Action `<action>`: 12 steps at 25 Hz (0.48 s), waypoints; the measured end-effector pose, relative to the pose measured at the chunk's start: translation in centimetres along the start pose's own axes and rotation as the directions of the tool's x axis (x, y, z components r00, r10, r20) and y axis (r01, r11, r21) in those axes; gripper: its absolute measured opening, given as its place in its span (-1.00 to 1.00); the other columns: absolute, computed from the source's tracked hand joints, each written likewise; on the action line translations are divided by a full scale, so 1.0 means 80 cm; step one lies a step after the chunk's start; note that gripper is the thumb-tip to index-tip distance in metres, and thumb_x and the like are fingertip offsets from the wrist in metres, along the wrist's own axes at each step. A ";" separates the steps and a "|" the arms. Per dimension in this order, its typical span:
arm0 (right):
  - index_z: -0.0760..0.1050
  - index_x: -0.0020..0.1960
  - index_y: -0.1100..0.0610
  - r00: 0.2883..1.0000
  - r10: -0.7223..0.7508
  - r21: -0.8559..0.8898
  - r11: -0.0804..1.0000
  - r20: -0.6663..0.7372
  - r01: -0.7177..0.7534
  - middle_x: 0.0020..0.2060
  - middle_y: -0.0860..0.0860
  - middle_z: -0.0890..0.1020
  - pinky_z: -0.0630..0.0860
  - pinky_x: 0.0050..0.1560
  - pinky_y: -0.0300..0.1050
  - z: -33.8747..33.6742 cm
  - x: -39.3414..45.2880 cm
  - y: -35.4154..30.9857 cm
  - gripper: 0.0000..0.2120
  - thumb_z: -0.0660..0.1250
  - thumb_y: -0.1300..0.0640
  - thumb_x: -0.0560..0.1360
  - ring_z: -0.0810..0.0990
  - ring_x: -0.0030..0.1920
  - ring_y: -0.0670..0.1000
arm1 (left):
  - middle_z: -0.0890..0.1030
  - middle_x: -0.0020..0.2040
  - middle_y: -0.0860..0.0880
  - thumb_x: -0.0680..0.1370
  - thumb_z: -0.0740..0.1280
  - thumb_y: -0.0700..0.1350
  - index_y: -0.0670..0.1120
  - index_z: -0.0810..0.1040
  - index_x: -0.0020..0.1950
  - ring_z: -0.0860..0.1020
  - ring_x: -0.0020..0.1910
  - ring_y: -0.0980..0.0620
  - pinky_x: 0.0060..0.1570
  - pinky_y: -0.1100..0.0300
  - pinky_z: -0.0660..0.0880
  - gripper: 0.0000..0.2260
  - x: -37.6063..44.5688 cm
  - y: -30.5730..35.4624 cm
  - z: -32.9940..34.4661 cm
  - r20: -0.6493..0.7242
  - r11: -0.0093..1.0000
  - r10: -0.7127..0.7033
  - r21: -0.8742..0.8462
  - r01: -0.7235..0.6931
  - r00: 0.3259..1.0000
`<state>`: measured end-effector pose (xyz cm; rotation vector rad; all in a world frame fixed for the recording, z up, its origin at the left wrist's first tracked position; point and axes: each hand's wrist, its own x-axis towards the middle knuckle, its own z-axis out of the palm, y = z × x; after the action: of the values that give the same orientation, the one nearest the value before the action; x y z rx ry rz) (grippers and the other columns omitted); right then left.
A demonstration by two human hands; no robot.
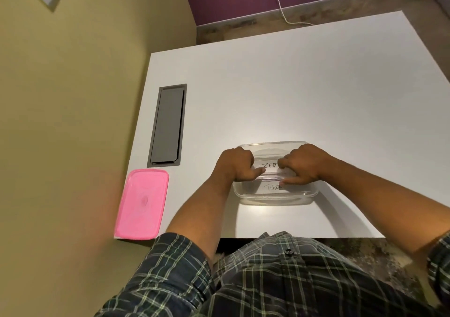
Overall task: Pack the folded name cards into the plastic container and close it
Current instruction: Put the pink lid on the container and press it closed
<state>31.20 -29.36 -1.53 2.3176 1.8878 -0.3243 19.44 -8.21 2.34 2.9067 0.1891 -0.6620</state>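
Cards are being handled inside the clear plastic container [274, 195], which is sitting on the white tabletop [292, 85]. The left hand [237, 164] and the right hand [303, 166] are being held over the container, both with fingers curled onto the card marked "ZEB" [269, 165]; whether it is being pinched cannot be told. The card marked "TIGER" [272, 187] is lying nearer the container's front wall. The pink lid [142, 203] is lying flat, well to the left of the container, just in front of the grey hatch [168, 125].
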 end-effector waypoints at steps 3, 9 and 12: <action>0.53 -0.02 -0.09 0.986 0.112 0.168 0.982 -0.124 -0.090 -0.23 -0.14 0.66 0.32 -0.30 -0.16 -0.028 0.027 -0.012 -0.59 0.12 -0.38 0.53 0.65 -0.18 -0.01 | 0.50 -0.45 0.06 0.49 0.21 0.33 -0.04 0.45 -0.42 0.54 -0.33 -0.03 -0.32 0.20 0.38 -0.50 -0.012 -0.028 -0.003 -0.149 0.965 -0.177 -0.220 0.142 0.973; 0.51 0.12 -0.13 0.980 0.159 0.283 0.952 -0.117 -0.120 -0.16 -0.16 0.68 0.45 -0.17 -0.12 -0.068 0.111 -0.048 -0.78 0.18 -0.19 0.61 0.64 -0.11 0.00 | 0.63 -0.27 0.02 0.57 0.23 0.16 -0.06 0.60 -0.22 0.62 -0.17 -0.08 -0.23 0.16 0.47 -0.64 -0.056 -0.111 0.003 -0.287 0.895 -0.417 -0.295 0.334 0.863; 0.50 0.14 -0.11 0.983 0.121 0.304 0.950 -0.141 -0.074 -0.12 -0.16 0.68 0.48 -0.12 -0.10 -0.084 0.162 -0.077 -0.80 0.19 -0.14 0.62 0.64 -0.06 0.02 | 0.64 0.04 -0.04 0.58 0.28 0.07 -0.08 0.61 0.09 0.60 0.06 -0.08 -0.01 0.08 0.52 -0.74 -0.091 -0.161 0.017 -0.320 0.835 -0.522 -0.380 0.397 0.791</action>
<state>28.22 -14.23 1.92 2.6971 1.8978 -0.4545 10.34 3.56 2.78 2.6635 0.9964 -0.0353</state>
